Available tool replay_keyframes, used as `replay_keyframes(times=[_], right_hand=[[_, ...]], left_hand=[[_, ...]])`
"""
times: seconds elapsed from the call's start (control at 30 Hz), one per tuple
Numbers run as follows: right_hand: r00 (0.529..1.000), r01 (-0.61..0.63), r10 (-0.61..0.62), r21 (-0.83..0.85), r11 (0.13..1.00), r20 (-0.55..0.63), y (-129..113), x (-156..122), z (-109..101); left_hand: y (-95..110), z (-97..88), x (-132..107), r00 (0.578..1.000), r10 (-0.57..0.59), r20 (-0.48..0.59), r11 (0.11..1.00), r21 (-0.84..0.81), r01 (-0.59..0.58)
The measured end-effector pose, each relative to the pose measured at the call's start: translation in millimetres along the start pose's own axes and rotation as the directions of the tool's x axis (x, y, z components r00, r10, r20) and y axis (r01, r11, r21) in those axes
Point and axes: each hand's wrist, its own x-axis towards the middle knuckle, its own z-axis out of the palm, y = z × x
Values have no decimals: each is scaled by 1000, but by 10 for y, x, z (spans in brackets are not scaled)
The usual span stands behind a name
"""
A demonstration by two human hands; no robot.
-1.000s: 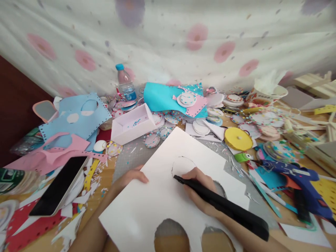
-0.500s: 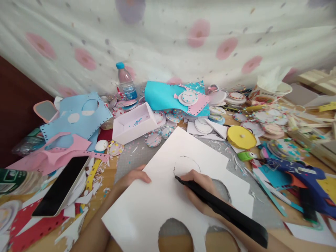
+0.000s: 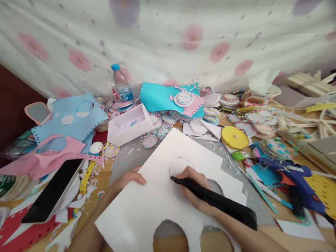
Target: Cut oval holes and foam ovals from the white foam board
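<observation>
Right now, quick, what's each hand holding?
Left hand: closed on the white sheet's edge, thumb on top, fingers below mostly hidden.
Right hand: closed around the black tool.

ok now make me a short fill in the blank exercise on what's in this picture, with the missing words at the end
The right hand grips a long tool coloured ____.
The left hand holds the edge of a sheet coloured ____.
The cap of the upright bottle is ____.
The phone lies on the person's ____ side.

Missing words: black; white; blue; left
</observation>
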Motion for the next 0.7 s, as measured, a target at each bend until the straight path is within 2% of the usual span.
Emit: replay_keyframes(times=[0.2,0.7], right_hand=[[999,30,-30,-27,999,18,-30,15,-8],[993,36,-36,-2,999,112,-17,57,-52]], left_hand=[[28,5,4,1000,-18,-6,998,52,18],[-14,6,12,1000,-21,0,999,35,21]])
